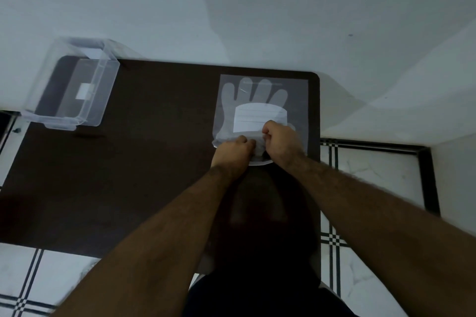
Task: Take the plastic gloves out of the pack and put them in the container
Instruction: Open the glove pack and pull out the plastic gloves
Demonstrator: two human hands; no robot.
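A dark table [128, 175] stands against a pale wall [231, 8], over seemingly tiled floor [373, 175].

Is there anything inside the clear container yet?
No, the clear container at the table's far left corner shows only its white label; the gloves remain in the pack.
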